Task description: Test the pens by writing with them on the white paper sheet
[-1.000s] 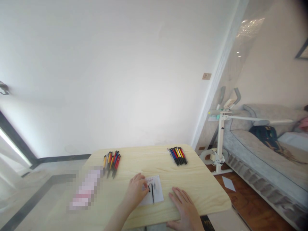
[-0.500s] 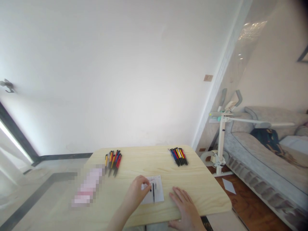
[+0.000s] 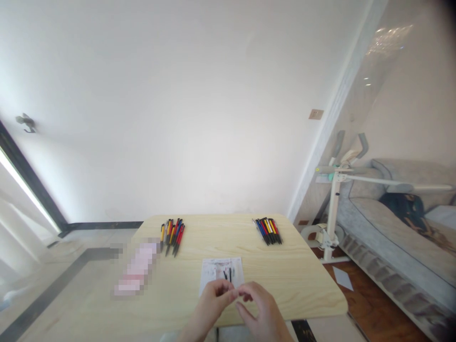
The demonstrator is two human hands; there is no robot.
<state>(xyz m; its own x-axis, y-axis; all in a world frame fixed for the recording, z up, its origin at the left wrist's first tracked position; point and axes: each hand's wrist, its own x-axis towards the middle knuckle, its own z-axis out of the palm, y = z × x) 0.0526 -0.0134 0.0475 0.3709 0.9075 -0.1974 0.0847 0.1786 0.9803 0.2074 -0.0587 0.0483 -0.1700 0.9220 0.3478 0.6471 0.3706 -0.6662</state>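
Note:
My left hand (image 3: 213,304) and my right hand (image 3: 258,311) meet at the near edge of a light wooden table (image 3: 302,280), fingertips pinched together on something too small to make out. Just beyond them lies a small white paper sheet (image 3: 215,270) with black pen marks and thin dark parts on it. One bunch of coloured pens (image 3: 172,232) lies at the far left of the table. A second bunch of pens (image 3: 268,230) lies at the far right.
A pink blurred patch (image 3: 137,268) sits at the table's left end. A white stand with a long arm (image 3: 335,204) and a grey sofa (image 3: 399,228) are to the right. A white wall stands behind the table.
Both hands lifted off the paper and table and came together near the front edge, fingertips touching. The camera view shifted slightly to the left.

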